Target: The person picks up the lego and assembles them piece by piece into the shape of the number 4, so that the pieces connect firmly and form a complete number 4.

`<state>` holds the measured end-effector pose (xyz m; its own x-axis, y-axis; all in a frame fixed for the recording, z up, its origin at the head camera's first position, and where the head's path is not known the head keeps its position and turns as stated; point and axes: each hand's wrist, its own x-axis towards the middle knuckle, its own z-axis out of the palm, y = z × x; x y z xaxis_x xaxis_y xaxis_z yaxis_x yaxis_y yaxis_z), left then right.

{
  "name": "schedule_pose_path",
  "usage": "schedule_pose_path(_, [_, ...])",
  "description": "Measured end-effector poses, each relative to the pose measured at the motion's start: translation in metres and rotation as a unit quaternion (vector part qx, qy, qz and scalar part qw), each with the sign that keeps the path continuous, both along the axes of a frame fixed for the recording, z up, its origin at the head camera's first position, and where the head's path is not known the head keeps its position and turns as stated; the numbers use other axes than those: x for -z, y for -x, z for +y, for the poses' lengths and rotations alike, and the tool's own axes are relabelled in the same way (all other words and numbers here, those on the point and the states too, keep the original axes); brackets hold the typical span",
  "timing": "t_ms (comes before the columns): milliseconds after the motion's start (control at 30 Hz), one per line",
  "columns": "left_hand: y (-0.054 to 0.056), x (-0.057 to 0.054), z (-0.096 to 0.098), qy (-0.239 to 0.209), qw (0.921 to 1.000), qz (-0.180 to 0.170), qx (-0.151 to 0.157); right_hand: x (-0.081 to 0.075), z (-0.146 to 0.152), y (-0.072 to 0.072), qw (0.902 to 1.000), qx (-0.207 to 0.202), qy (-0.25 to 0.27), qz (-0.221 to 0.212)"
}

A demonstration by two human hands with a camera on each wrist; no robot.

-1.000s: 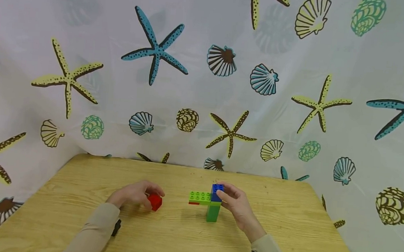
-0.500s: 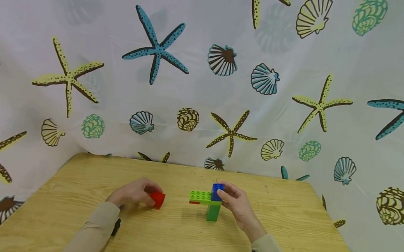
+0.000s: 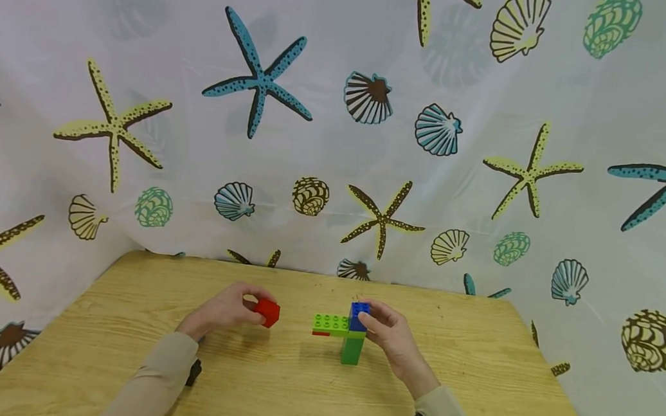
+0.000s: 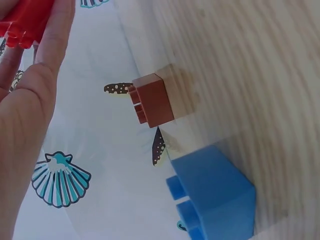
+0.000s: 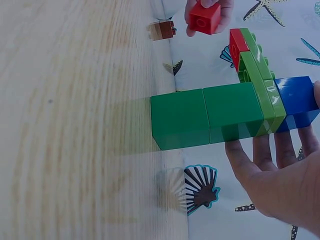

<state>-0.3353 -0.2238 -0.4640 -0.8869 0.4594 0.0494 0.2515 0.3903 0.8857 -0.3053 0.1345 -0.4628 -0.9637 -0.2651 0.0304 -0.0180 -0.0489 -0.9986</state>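
Observation:
My left hand (image 3: 230,309) pinches a red toy brick (image 3: 268,312) between thumb and fingers, raised over the table left of a brick structure. In the left wrist view that red brick (image 4: 27,22) shows its studs at the top left corner. The structure stands upright: two dark green bricks (image 5: 207,116) stacked, then a lime green plank (image 3: 330,324) jutting left, with a red piece (image 5: 238,49) beneath its far end. On top sits a blue brick (image 3: 359,317). My right hand (image 3: 392,340) grips this blue brick, thumb on the near side, fingers behind.
A brown brick (image 4: 154,101) and a larger blue brick (image 4: 215,195) stand on the wooden table (image 3: 296,399) near the left hand; the left arm hides them in the head view. A white curtain (image 3: 313,155) with starfish and shells hangs behind the table.
My left hand has lifted the red brick off the table, moving it up and slightly right and turning it. My right hand and the structure stay in place.

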Motion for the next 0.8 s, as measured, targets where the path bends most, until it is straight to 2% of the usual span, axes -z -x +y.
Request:
schedule_pose_path(400, [-0.004,-0.009,0.019,-0.036,0.9989,0.029,-0.01,0.002,0.001,0.0,1.0,0.0,-0.004,0.006])
schedule_pose_path(633, [-0.013,-0.015,0.045,-0.044,0.9962,0.07,-0.026,0.002,0.001,0.001,1.0,0.0,-0.003,0.006])
schedule_pose_path(800, [-0.021,-0.016,0.066,-0.045,0.9932,0.105,-0.022,0.0,0.0,0.0,1.0,0.004,-0.006,0.002])
